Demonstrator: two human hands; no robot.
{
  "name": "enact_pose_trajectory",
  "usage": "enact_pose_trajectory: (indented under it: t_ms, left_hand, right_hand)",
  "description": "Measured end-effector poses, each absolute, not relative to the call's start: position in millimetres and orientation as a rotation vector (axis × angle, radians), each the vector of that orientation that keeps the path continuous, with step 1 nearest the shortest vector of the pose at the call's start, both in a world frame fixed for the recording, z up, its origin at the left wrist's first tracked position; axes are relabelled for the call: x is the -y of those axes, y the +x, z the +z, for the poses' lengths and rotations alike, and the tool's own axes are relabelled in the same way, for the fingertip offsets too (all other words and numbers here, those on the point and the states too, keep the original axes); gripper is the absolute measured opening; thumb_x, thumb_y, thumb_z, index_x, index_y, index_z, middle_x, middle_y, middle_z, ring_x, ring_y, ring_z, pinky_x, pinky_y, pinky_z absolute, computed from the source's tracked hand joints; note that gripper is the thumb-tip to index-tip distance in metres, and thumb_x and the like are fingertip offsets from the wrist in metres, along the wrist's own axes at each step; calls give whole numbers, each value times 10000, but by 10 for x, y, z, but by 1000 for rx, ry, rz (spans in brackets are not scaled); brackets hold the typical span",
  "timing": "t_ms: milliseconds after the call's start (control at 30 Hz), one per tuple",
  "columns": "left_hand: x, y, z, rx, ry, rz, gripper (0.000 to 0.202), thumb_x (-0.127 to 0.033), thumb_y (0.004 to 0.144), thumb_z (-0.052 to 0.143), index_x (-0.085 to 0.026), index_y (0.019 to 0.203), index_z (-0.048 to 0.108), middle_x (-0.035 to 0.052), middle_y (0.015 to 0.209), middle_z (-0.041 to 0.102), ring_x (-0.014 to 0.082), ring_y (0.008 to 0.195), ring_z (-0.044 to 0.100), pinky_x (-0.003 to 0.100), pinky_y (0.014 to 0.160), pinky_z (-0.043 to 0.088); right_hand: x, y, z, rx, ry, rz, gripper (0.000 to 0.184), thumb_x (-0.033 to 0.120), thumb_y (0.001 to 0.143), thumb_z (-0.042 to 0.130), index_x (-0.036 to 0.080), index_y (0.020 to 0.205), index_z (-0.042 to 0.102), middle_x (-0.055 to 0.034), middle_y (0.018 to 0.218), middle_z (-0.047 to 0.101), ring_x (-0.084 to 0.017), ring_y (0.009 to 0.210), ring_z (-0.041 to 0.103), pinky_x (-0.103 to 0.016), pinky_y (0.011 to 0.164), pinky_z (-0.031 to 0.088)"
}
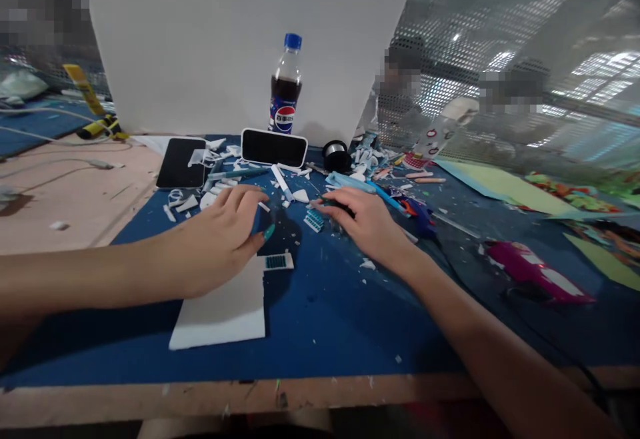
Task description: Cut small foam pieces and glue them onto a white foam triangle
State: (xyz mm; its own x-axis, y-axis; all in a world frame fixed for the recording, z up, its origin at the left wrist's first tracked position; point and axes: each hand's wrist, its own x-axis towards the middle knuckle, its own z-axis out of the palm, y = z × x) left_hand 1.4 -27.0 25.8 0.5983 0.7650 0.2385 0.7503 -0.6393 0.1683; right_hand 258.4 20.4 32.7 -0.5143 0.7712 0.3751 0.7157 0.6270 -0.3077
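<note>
My left hand [227, 232] is open, its fingers loosely stretched over the back part of a white sheet [220, 316]. Teal colour shows at the tip of its thumb. Beside that thumb lies a small white piece with dark teal stripes [277, 262], near the sheet's corner. My right hand [363, 219] is closed in a pinch around a thin dark tool [324, 198], mostly hidden by the fingers. Just below its fingertips sits a small teal-and-white slatted piece [314, 220]; whether the tool touches it, I cannot tell.
Behind the hands are white scraps [300, 196], a propped phone [274, 148], a cola bottle [286, 86], a wire spool [337, 156] and a dark tablet or phone [181, 162]. A blue glue gun [424, 218] and a magenta object [537, 269] lie on the right.
</note>
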Motion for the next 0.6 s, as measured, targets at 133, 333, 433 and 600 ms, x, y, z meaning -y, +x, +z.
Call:
enact_pose_trajectory:
  t_ms: [133,333,433,600]
  left_hand:
    - [616,125,45,-1326,2746,361,1033,-813,750,333,-32,1425,283,288,1454,312,501,1361,175,667,1023,254]
    - [624,46,-190,-1345,2791,250,1189,-927,623,269,-57,1432,319,301,1468,289,568,1309,232,723,964,245]
    - [474,45,-278,-1404,2795,242,1282,-961,562,230,-9,1415,331,334,1474,238,590,1305,206,769,949,187]
    - [340,-135,-68,-1269,2783,165,1100,-855,674,367,-49,1422,337,328,1460,280,577,1289,279,781,929,189]
  right_hand:
    - [-210,2593,324,2315,-1145,74,242,225,944,439,169,766,593,-24,661,571,-156,627,531,-271,597,370]
    - [-203,2596,293,2349,-1135,34,254,250,958,415,158,872,636,-38,692,608,-149,623,546,-263,581,386]
    - [-194,2602,290,2363,-1107,105,267,239,951,432,151,1096,639,-66,853,686,-155,671,602,-271,606,434]
    - [-132,2576,330,2528,-1033,316,410,199,945,444,262,1346,504,-31,973,726,-153,682,649,-291,659,498]
